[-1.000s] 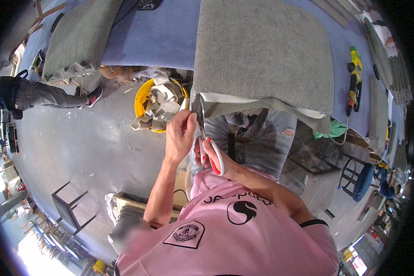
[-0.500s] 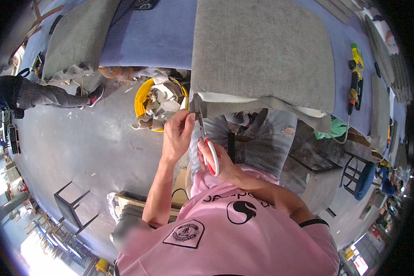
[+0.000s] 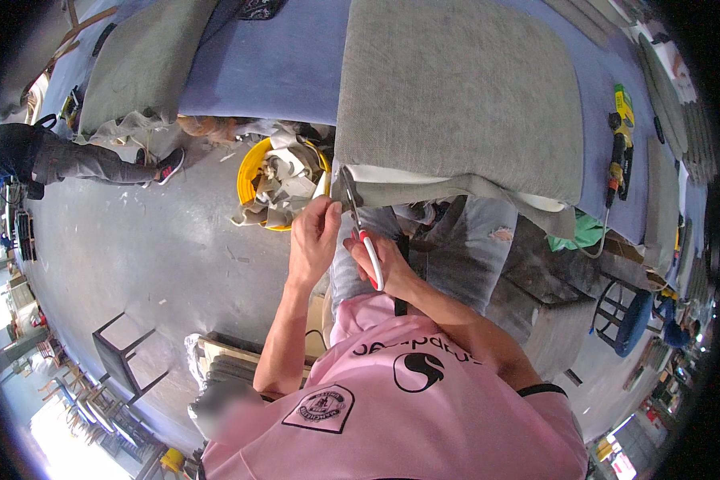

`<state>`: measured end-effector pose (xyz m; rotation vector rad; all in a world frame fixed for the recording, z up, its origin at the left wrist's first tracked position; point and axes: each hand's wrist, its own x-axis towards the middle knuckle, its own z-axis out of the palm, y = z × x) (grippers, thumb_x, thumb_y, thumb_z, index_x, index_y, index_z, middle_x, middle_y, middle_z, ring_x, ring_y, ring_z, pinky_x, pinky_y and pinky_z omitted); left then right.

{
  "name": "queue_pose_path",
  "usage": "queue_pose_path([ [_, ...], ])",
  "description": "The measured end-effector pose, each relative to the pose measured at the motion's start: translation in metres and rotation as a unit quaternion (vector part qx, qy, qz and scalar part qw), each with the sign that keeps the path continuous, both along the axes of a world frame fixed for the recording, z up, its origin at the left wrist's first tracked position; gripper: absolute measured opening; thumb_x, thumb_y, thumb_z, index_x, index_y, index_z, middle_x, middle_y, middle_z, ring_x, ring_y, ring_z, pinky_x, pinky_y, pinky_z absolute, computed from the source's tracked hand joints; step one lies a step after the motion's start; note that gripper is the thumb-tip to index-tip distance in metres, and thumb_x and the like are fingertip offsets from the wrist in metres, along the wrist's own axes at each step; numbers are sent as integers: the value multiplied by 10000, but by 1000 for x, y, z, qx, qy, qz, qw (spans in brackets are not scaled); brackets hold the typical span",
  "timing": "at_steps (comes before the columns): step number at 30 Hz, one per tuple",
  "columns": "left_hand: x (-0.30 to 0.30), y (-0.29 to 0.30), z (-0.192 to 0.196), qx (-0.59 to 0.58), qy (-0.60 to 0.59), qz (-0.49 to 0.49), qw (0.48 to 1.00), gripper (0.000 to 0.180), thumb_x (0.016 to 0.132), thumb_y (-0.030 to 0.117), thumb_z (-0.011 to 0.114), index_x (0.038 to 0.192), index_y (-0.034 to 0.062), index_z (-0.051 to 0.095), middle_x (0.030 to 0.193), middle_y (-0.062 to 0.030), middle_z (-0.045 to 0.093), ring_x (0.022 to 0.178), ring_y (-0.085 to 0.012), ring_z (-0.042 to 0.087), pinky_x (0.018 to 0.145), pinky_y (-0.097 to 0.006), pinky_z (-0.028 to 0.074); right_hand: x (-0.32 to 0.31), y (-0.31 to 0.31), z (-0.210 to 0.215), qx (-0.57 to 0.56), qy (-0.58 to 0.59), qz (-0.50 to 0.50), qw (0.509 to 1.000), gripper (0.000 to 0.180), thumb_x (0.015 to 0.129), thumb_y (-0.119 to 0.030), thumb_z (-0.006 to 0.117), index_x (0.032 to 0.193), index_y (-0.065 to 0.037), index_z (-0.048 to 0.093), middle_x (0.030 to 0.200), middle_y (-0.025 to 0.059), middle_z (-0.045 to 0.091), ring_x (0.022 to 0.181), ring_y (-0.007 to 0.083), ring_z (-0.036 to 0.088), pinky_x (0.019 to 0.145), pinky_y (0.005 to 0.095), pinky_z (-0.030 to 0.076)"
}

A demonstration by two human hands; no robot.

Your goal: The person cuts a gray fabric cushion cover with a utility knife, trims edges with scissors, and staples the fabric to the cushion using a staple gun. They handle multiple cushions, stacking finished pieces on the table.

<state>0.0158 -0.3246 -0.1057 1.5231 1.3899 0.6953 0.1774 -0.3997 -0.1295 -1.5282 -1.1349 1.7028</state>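
Observation:
A grey fabric-covered cushion panel (image 3: 460, 96) lies at the table's near edge, with a loose fabric flap (image 3: 456, 187) hanging along its front and white lining showing beneath. My right hand (image 3: 386, 261) is closed on scissors (image 3: 369, 254) with red and white handles. Their blades point away from me, at the flap's left corner. Just left of the blades, my left hand (image 3: 313, 238) is closed, thumb pressed to the fingers, at that same corner. It appears to pinch the fabric edge there, though the fingers cover most of it.
A yellow bin (image 3: 250, 172) heaped with scraps stands on the floor to the left. On the blue table cover (image 3: 260, 68) a power tool (image 3: 618, 152) lies at the right. Another grey panel (image 3: 140, 68) rests at the left, near a person's leg (image 3: 96, 160). A blue-seated stool (image 3: 634, 322) stands lower right.
The scissors' handles have turned and look narrower, with the right hand slightly farther forward. My left hand stays by the flap's corner. The whole view has shifted a little.

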Motion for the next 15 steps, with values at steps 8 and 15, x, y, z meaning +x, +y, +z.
queue_pose_path([
  [8, -1, -1, -2, 8, 19, 10, 1000, 320, 1107, 197, 643, 905, -36, 555, 718, -102, 459, 675, -185, 422, 624, -388, 404, 8, 6, -18, -9, 43, -8, 999, 570, 1079, -548, 609, 826, -37, 622, 567, 55, 563, 503, 199, 592, 513, 406, 463],
  [15, -38, -2, -24, 94, 116, 31, 988, 139, 1075, 119, 662, 1045, -7, 712, 909, -153, 707, 850, -188, 625, 768, -377, 543, 41, -30, -5, 154, -77, 57, 983, 466, 1030, -474, 764, 944, -19, 709, 667, 158, 652, 585, 270, 669, 598, 439, 513],
])
